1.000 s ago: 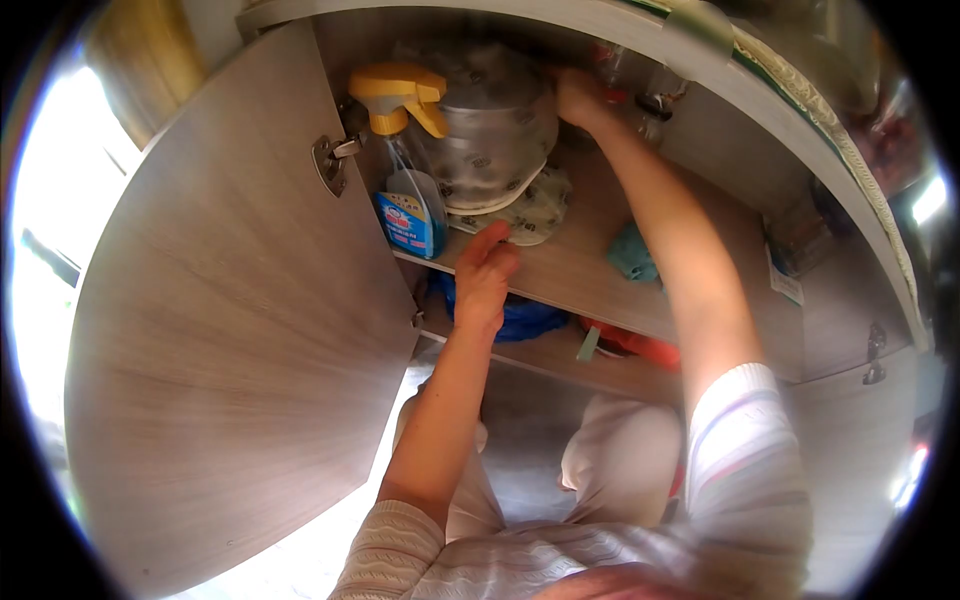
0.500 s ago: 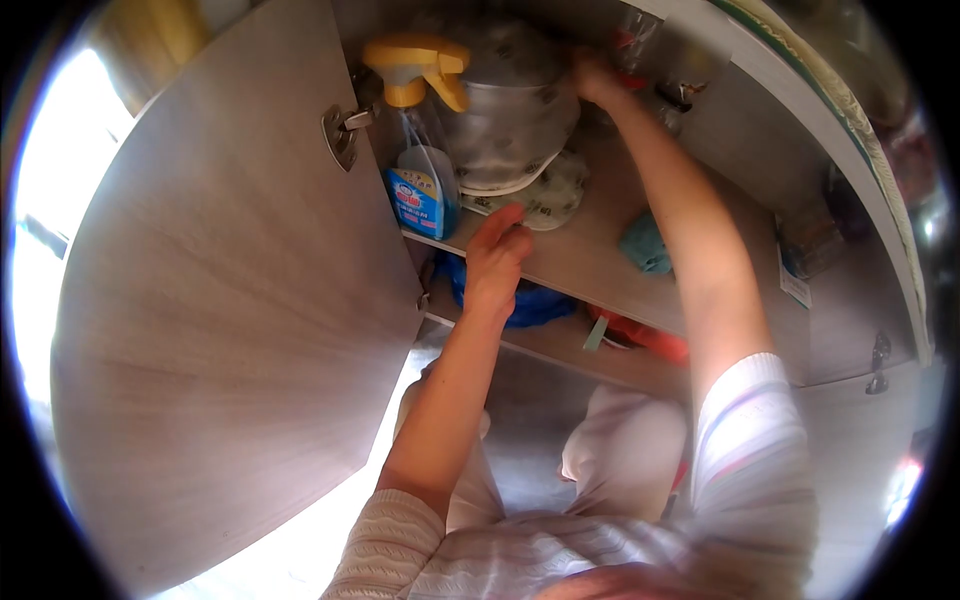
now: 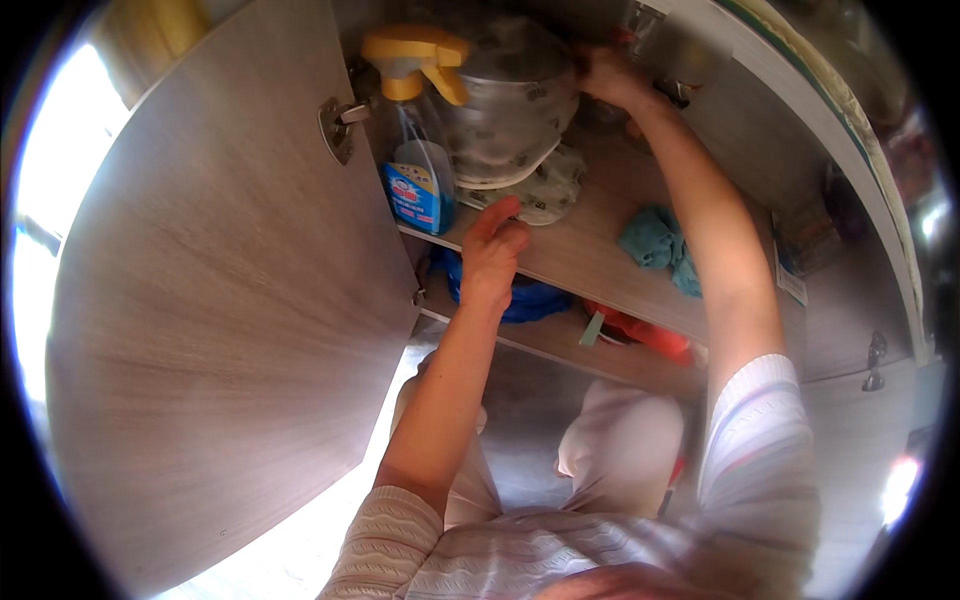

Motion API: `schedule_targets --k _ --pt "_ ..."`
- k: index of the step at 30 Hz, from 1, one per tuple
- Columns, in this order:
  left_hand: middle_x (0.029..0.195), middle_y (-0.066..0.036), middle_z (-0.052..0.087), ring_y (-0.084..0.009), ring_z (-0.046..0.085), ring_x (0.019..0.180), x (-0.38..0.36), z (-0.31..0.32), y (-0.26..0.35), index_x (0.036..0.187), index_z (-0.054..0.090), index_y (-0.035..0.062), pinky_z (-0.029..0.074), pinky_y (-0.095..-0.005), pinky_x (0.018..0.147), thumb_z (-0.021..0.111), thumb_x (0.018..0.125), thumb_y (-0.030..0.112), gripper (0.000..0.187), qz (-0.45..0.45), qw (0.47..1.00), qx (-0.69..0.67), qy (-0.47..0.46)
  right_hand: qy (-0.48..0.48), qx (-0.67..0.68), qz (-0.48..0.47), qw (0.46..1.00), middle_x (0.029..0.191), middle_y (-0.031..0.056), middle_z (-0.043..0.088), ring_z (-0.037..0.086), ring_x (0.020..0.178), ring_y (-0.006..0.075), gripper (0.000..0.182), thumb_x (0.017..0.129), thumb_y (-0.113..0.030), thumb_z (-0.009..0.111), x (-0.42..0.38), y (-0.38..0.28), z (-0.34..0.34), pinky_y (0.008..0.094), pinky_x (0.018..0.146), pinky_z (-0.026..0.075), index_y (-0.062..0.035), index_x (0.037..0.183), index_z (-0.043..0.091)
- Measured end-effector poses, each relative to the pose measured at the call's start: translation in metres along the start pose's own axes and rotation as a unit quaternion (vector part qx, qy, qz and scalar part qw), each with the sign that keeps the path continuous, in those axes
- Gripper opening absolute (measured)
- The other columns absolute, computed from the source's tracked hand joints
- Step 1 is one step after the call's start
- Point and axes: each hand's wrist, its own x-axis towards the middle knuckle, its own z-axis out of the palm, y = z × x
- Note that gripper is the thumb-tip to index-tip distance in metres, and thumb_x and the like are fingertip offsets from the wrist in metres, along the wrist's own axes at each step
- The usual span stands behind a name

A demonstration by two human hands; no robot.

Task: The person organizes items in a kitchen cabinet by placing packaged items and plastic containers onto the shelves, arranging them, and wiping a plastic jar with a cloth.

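My left hand is at the front edge of the upper cabinet shelf, its fingers curled closed beside a patterned cloth flap. Whether anything is pinched in them is hidden. Above the flap stands a bulky, rounded grey bundle with a faint print and pale piping. Deeper in the cabinet, my right hand reaches to the bundle's right side; its fingertips are out of sight. A spray bottle with a yellow trigger head stands upright left of the bundle.
A crumpled teal cloth lies on the shelf under my right forearm. Below are a blue plastic bag and a red item. The cabinet door hangs wide open at left. Glass-like items sit at the back right.
My right hand and forearm have shifted slightly right, and more of the teal cloth shows. My left hand has barely moved. The bundle stays in about the same place.
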Motion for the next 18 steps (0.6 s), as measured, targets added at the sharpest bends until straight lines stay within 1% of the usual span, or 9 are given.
schedule_targets --k 2,5,8,10,13,14,15,16,18 --pt "0.103 -0.007 0.052 -0.0104 0.049 0.079 0.000 0.000 -0.001 0.114 0.047 -0.0027 0.038 -0.0215 0.074 0.052 0.068 -0.001 0.046 0.003 1.000 -0.005 0.002 0.003 0.007 0.012 1.000 0.099 0.0115 0.059 0.056 0.093 0.0262 0.040 0.068 -0.027 0.062 -0.001 0.000 0.001 0.0343 0.079 0.044 -0.0125 0.105 0.057" --pt "0.108 -0.009 0.052 -0.0150 0.051 0.091 0.002 -0.004 -0.004 0.110 0.050 0.0009 0.042 -0.0270 0.076 0.059 0.070 0.005 0.041 0.009 1.000 0.003 -0.011 0.021 -0.006 0.017 1.000 0.099 0.0119 0.059 0.056 0.094 0.0271 0.041 0.069 -0.028 0.062 -0.001 0.002 0.009 0.0347 0.080 0.044 -0.0129 0.107 0.056" --pt "0.109 -0.010 0.051 -0.0155 0.051 0.093 0.001 -0.002 -0.001 0.110 0.050 -0.0003 0.041 -0.0269 0.076 0.059 0.071 0.006 0.041 -0.005 1.000 0.020 0.001 0.040 -0.025 0.023 0.999 0.100 0.0131 0.058 0.055 0.094 0.0278 0.042 0.070 -0.025 0.061 0.007 0.003 0.020 0.0349 0.080 0.045 -0.0132 0.110 0.054" --pt "0.110 -0.010 0.050 -0.0159 0.050 0.094 0.003 -0.005 -0.005 0.111 0.049 -0.0011 0.041 -0.0269 0.077 0.059 0.071 0.007 0.042 0.007 0.999 0.033 -0.005 0.056 -0.018 0.016 0.998 0.102 0.0145 0.057 0.055 0.095 0.0281 0.044 0.071 -0.023 0.060 0.011 0.001 0.024 0.0346 0.080 0.045 -0.0135 0.113 0.052" --pt "0.111 -0.011 0.050 -0.0162 0.050 0.095 0.003 -0.006 -0.006 0.112 0.048 -0.0020 0.041 -0.0269 0.077 0.059 0.072 0.008 0.043 0.015 0.999 0.040 -0.010 0.060 0.072 0.069 0.993 0.099 0.0158 0.059 0.056 0.093 0.0276 0.039 0.074 -0.018 0.057 0.013 -0.008 0.026 0.0353 0.077 0.047 -0.0109 0.112 0.053" --pt "0.110 -0.011 0.050 -0.0162 0.050 0.095 0.003 -0.006 -0.005 0.113 0.048 -0.0022 0.041 -0.0270 0.077 0.059 0.072 0.008 0.044 0.016 0.999 0.040 -0.011 0.058 0.193 0.104 0.974 0.096 0.0147 0.059 0.057 0.090 0.0274 0.034 0.076 -0.017 0.055 0.014 -0.013 0.026 0.0347 0.075 0.048 -0.0099 0.109 0.054" --pt "0.110 -0.011 0.050 -0.0163 0.050 0.095 0.003 -0.006 -0.005 0.112 0.048 -0.0021 0.041 -0.0270 0.077 0.059 0.072 0.008 0.043 0.018 0.999 0.041 -0.010 0.054 0.310 0.138 0.939 0.093 0.0135 0.060 0.058 0.088 0.0272 0.031 0.077 -0.016 0.053 0.014 -0.017 0.026 0.0340 0.073 0.049 -0.0089 0.107 0.054" --pt "0.110 -0.012 0.050 -0.0165 0.050 0.096 0.003 -0.005 -0.005 0.112 0.048 -0.0021 0.041 -0.0270 0.077 0.059 0.072 0.008 0.043 0.021 0.999 0.042 -0.009 0.050 0.422 0.171 0.889 0.089 0.0123 0.061 0.058 0.085 0.0270 0.027 0.079 -0.015 0.052 0.013 -0.024 0.025 0.0334 0.071 0.049 -0.0079 0.105 0.055" --pt "0.109 -0.012 0.051 -0.0167 0.050 0.095 0.003 -0.005 -0.004 0.112 0.049 -0.0020 0.041 -0.0271 0.077 0.059 0.071 0.008 0.043 0.020 0.999 0.036 -0.002 0.040 0.457 0.204 0.865 0.082 0.0085 0.060 0.058 0.078 0.0227 0.020 0.082 -0.015 0.050 0.011 -0.033 0.014 0.0309 0.066 0.049 -0.0058 0.098 0.056"
